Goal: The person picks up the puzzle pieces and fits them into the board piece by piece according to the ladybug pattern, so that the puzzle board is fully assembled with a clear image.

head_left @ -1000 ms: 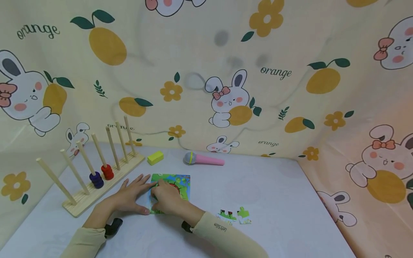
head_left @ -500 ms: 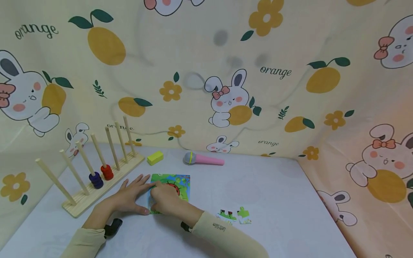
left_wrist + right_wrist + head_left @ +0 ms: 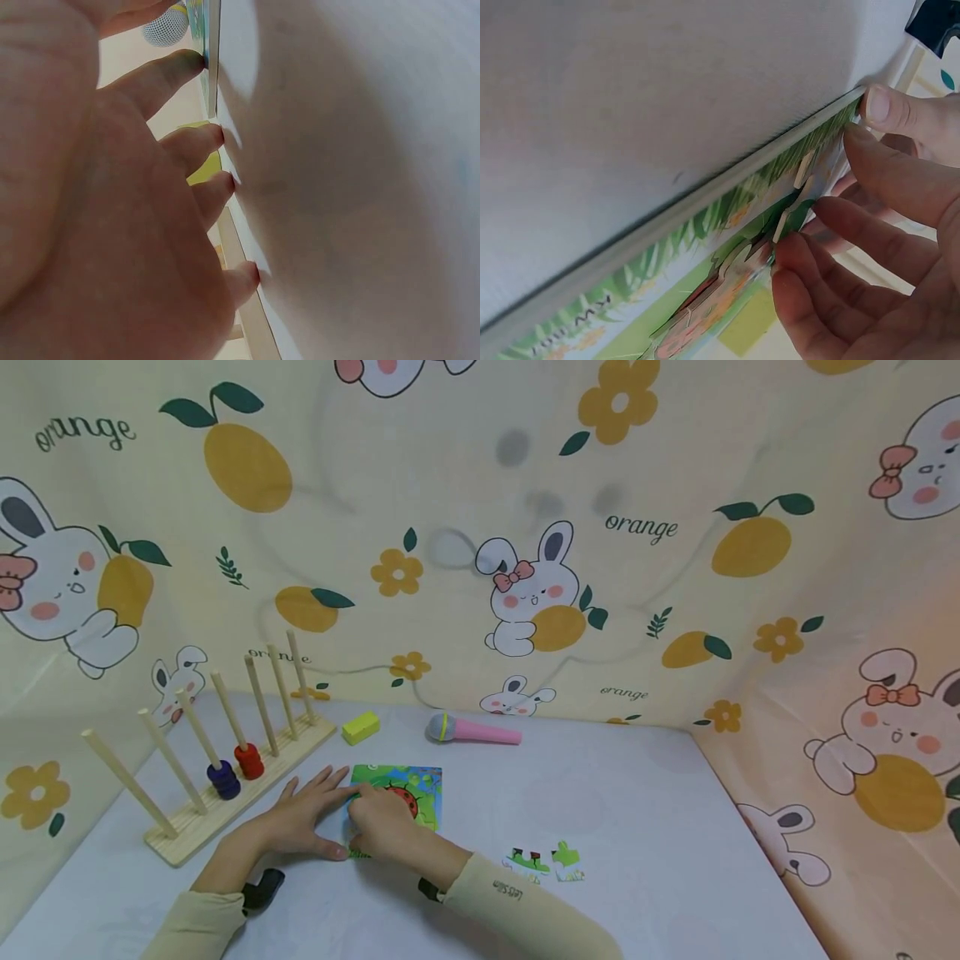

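Note:
A jigsaw board with a red ladybug picture lies on the table. My left hand rests at its left edge, fingers spread; in the left wrist view the fingertips reach the tabletop and board edge. Over the board's left part, my right hand bends its fingers down, hiding much of the picture. The right wrist view shows its thumb and fingers around a slightly raised green puzzle piece in the board. Two loose puzzle pieces, one with dark red marks and one green, lie to the right.
A wooden peg rack with dark blue rings and red rings stands left of the hands. Behind the board lie a yellow block and a pink toy microphone. Printed cloth hangs around the white table.
My right hand shifts slightly left and down over the board, showing a little more of the ladybug. My left hand and the loose pieces stay in place.

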`<state>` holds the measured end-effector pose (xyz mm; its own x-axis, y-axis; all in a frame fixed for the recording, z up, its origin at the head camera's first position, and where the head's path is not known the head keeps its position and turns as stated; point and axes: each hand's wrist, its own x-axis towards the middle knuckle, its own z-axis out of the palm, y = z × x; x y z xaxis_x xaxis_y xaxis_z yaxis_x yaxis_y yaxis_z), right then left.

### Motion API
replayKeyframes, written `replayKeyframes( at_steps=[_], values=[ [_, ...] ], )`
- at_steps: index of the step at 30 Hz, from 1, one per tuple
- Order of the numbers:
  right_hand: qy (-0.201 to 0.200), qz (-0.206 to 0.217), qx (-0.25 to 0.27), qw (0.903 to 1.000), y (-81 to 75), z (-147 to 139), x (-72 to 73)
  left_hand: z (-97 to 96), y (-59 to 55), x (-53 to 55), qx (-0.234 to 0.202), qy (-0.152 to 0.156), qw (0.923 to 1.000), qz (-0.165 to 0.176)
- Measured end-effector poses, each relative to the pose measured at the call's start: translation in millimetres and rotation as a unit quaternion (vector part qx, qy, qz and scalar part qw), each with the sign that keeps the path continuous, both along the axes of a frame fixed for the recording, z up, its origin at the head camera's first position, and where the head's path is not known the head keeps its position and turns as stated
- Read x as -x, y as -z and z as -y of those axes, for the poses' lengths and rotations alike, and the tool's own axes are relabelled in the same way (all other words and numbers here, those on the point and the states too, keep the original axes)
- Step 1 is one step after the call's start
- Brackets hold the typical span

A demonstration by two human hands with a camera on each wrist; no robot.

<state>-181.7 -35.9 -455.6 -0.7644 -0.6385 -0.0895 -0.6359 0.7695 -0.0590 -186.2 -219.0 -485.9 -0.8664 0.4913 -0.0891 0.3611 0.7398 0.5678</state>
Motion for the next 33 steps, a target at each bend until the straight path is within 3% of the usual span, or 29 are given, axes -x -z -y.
replayKeyframes(
  at_steps=[6,14,19,25,33],
  values=[
    [-0.002,0.000,0.011,0.9999,-0.7,-1,-1.9,-1.0,-1.9,-1.4,0.001,-0.002,1.0000,-0.001],
    [-0.026,-0.035,-0.007,0.9990,1.3,-4,-8.8,-2.3,-2.7,-3.8,0.000,0.001,1.0000,-0.005],
    [-0.044,-0.015,0.004,0.9989,0.8,-14,-15.3,-2.6,-2.7,-2.7,0.007,0.005,0.9999,-0.009],
    [-0.084,-0.001,-0.070,0.9940,-0.7,-25,-32.5,-1.4,-1.8,-1.5,0.009,0.008,0.9997,-0.019],
    [-0.080,0.023,-0.128,0.9883,0.5,-27,-43.2,-0.4,-2.1,-2.1,0.007,0.015,0.9994,-0.030]
  ],
)
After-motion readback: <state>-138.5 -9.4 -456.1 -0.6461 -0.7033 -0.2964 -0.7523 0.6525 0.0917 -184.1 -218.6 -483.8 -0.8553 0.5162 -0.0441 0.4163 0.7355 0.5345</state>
